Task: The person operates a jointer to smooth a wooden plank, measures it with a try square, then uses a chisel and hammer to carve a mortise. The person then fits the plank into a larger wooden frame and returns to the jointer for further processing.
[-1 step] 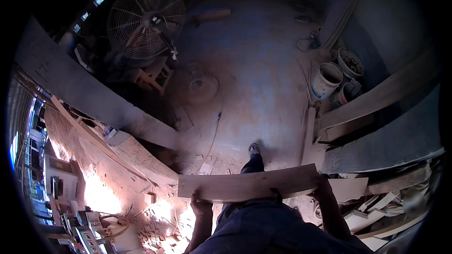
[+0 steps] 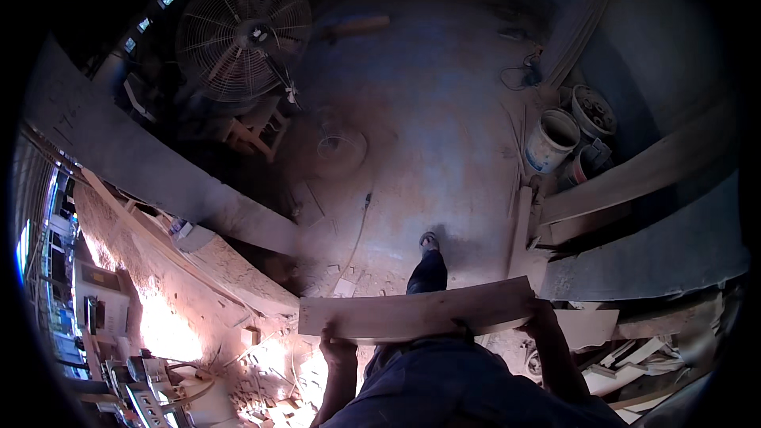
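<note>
A long, slightly curved wooden board lies crosswise at my waist. My left hand grips its lower edge near the left end, thumb over the near face. At the right end, my right hand is wrapped round the board, most of its fingers hidden by shadow and wood. Beyond the board, one of my legs and a shod foot show on the dusty floor.
A large round fan stands at the far left above a small wooden stool. Long planks border the left side. Buckets and leaning boards line the right. A cable crosses the floor; offcuts pile up near right.
My foot shows slightly farther forward, and the surroundings have shifted a little in view. Both hands keep the same hold on the board.
</note>
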### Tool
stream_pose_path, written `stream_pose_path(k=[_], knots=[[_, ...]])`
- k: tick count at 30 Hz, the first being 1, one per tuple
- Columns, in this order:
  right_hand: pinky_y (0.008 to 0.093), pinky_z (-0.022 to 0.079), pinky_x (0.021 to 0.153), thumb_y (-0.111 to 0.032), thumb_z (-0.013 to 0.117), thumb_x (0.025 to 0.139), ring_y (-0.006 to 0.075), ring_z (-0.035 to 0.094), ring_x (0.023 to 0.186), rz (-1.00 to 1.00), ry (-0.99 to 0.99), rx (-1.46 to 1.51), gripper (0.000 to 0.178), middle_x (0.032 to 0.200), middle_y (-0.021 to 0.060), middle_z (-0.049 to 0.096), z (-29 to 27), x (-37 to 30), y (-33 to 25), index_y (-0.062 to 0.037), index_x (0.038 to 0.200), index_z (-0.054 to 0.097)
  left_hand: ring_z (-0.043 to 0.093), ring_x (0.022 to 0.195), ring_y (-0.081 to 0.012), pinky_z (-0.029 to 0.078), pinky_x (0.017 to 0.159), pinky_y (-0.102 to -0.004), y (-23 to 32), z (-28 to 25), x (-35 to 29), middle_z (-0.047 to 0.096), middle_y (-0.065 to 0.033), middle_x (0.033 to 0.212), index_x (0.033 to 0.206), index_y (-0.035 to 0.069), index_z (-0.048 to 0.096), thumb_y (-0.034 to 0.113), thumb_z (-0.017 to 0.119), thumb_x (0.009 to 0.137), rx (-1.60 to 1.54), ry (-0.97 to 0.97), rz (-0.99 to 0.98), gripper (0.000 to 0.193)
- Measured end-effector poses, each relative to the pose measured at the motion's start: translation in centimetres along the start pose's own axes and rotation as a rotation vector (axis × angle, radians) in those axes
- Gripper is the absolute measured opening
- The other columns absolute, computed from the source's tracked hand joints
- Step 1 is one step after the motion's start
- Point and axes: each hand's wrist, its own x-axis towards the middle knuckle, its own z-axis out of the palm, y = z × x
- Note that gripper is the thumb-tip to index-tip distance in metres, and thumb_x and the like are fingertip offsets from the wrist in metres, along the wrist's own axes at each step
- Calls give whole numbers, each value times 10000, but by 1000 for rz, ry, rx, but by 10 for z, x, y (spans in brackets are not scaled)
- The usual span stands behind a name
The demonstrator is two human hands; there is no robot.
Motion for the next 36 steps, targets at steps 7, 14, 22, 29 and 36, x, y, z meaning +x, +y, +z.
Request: stream_pose_path(k=[7,14,22,29,36], knots=[[623,511,858,-241,688,767,364,562,1150,-49,160,-6,549,1244,143,574,137,188,-313,-123,1292,577,657,1056,-235,533,884,-354,-36,329,297,689,-79,1172,1281,89,630,429,570,954,81,73,-85,476],[546,538,902,-332,690,719,336,618,1132,-239,105,364,686,1259,122,620,232,287,-564,-147,1363,547,479,531,-127,365,505,-290,-82,724,563,482,29,627,859,129,604,367,692,868,250,17,-54,254],[631,527,874,-262,719,742,362,613,1114,-134,191,442,613,1253,130,617,313,534,-893,-122,1316,556,659,765,-160,512,630,-309,-144,1080,787,684,-23,895,1062,87,655,280,652,922,273,87,-87,239],[627,501,950,-199,723,794,374,643,1099,-26,147,60,496,1172,163,656,477,717,-1286,-17,1239,599,682,1021,-241,563,891,-380,-147,1290,927,715,-59,1097,1196,96,653,392,620,899,101,62,-81,421],[555,522,908,-243,728,805,297,652,1047,77,127,-116,350,1049,97,699,645,971,-1526,-88,1117,692,659,1051,-240,549,920,-407,-181,1455,1182,700,-61,1148,1236,93,635,427,613,887,107,88,115,484]])
